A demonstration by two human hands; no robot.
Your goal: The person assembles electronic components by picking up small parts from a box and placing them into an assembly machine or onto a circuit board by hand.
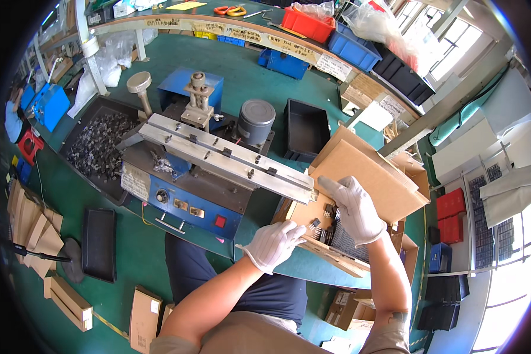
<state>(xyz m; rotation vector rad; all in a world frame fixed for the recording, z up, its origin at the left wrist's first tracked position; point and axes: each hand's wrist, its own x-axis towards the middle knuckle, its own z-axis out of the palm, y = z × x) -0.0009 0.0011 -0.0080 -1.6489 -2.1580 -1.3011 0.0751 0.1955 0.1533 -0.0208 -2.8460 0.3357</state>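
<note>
Both my hands wear white gloves. My left hand (272,245) is closed, its fingertips pressed together at the left edge of an open cardboard box (349,265); anything between them is hidden. My right hand (359,213) is over the box, its index finger stretched toward the lower end of a slanted metal rail (230,156). Inside the box, small black components with pins (324,227) lie loose on cardboard, beside a dense grey-black layer of rows (351,241). The rail runs across a blue bench machine (197,206) with a knob and a red switch.
A black tray (100,141) heaped with small components stands left of the machine. Behind the rail are a grey round canister (256,121) and a black bin (307,130). A raised cardboard flap (369,174) stands behind my right hand. A shelf (248,35) with coloured bins spans the back.
</note>
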